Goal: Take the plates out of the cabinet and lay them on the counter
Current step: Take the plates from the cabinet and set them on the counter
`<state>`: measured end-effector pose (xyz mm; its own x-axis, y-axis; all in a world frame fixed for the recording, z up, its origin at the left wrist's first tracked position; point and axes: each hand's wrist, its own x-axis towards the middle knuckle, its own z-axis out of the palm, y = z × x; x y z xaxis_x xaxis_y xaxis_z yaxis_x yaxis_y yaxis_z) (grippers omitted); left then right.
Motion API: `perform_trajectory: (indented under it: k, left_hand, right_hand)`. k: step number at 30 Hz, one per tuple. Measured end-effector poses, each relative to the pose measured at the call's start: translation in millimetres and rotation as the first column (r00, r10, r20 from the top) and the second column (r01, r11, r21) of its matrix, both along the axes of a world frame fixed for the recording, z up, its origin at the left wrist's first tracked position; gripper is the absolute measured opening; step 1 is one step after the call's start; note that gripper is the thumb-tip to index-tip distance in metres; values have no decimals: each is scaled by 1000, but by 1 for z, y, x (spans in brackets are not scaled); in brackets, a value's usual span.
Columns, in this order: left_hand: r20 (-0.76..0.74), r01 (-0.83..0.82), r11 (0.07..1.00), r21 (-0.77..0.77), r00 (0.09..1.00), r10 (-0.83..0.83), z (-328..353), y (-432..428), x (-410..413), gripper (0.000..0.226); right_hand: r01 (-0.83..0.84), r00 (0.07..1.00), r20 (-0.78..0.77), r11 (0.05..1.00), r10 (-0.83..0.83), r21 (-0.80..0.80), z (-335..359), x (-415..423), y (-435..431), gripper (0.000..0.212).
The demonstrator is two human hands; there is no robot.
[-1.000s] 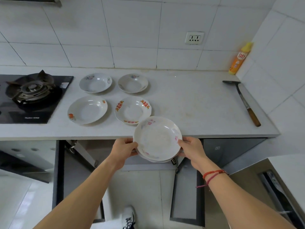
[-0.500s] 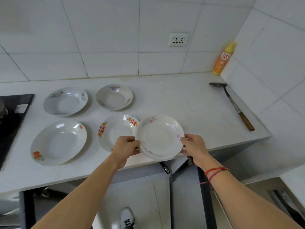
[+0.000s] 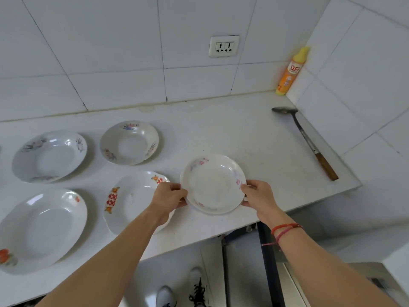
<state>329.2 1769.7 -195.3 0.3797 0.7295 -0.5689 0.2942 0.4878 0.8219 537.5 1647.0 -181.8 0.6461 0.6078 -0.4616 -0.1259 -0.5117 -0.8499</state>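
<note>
A small stack of white plates with pink flowers [image 3: 212, 183] is over the white counter [image 3: 243, 138], near its front edge. My left hand [image 3: 169, 197] grips the stack's left rim and my right hand [image 3: 256, 194] grips its right rim. I cannot tell if the stack touches the counter. Several plates lie to the left: a red-patterned plate [image 3: 130, 200] partly under my left arm, a large white plate [image 3: 42, 229] at the front left, a grey plate [image 3: 49, 155] and a floral bowl-like plate [image 3: 129, 142] behind. Below the counter an open cabinet door [image 3: 269, 262] shows.
A metal spatula with a wooden handle [image 3: 309, 142] lies along the counter's right side. An orange bottle [image 3: 291, 72] stands in the back right corner. A wall socket [image 3: 224, 46] sits above the counter. My shoes [image 3: 183, 291] are on the floor below.
Both hands carried the plate stack up from below the counter edge and forward over the counter, to the right of the red-patterned plate. The view has shifted right and closer.
</note>
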Motion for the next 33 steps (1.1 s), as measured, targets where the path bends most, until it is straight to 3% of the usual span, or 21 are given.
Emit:
perform_trajectory:
  k: [6, 15, 26, 28, 30, 33]
  left_hand:
    - [-68, 6, 1000, -10, 998, -7, -9, 10, 26, 24]
    - [-231, -16, 998, -53, 973, 3, -33, -3, 51, 15]
    - [-282, 3, 999, -33, 959, -12, -29, -8, 55, 15]
    - [-308, 27, 1000, -14, 951, -29, -28, -7, 53, 11]
    - [-346, 42, 999, 31, 938, -29, -28, -5, 53, 22]
    - [-410, 85, 986, 146, 912, -18, -17, -6, 54, 7]
  right_hand:
    - [-43, 999, -12, 998, 42, -38, -12, 29, 17, 20]
    - [-94, 996, -7, 984, 94, -149, -40, 49, 14, 27]
    - [-127, 991, 27, 977, 133, -173, -46, 52, 12, 26]
    - [-147, 986, 46, 969, 159, -200, -46, 53, 11, 22]
    - [-178, 975, 91, 954, 205, -240, -46, 54, 12, 13]
    - [-191, 944, 201, 930, 262, -315, -40, 56, 12, 35]
